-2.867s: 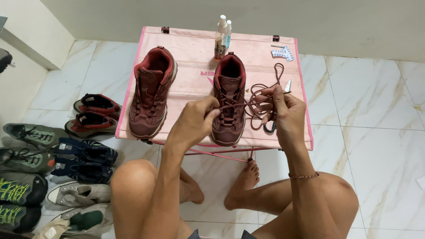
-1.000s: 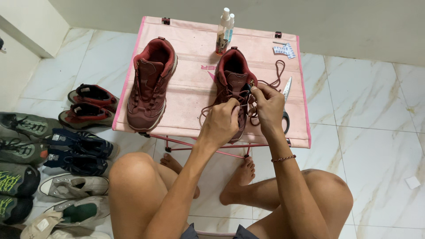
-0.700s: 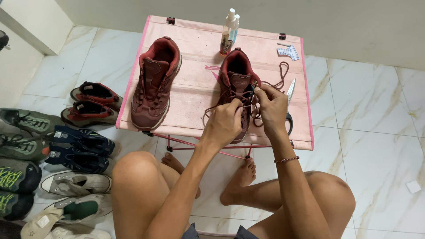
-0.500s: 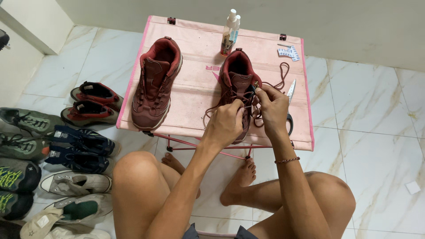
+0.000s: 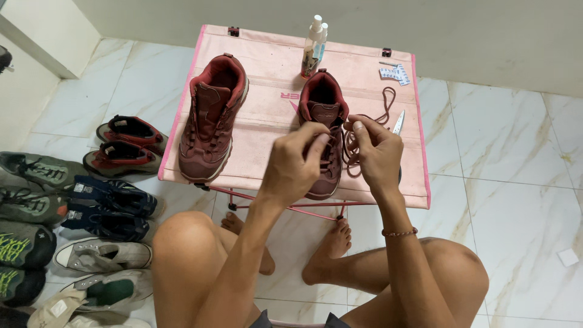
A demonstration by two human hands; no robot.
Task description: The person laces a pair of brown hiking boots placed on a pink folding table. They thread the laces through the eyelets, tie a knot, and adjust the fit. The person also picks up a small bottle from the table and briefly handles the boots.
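A pink folding bench (image 5: 267, 121) stands on the pale tiled floor (image 5: 504, 158) in front of my bare knees. On the floor to my left lies a row of other shoes (image 5: 73, 206), dark, grey and red ones side by side.

Two dark red boots sit on the bench. The left boot (image 5: 209, 115) rests alone, well apart from my hands, toe toward me. The right boot (image 5: 325, 121) lies directly under and between my hands, toe also toward me, heel close to a small spray bottle (image 5: 313, 45) at the far edge.

My left hand (image 5: 294, 167) hovers over the front of the right boot, its grip pinched shut on the dark red lace (image 5: 352, 146) just above the eyelets. My right hand (image 5: 376, 155) sits just beside the boot's right edge, its grip closed on the same lace, thumb and forefinger pressed together. The rest of the lace trails in loose loops across the bench to the right of the boot, curling up toward the far corner.

Near those loops lies a pair of scissors (image 5: 398, 121), and beyond it a small paper packet (image 5: 395, 73).
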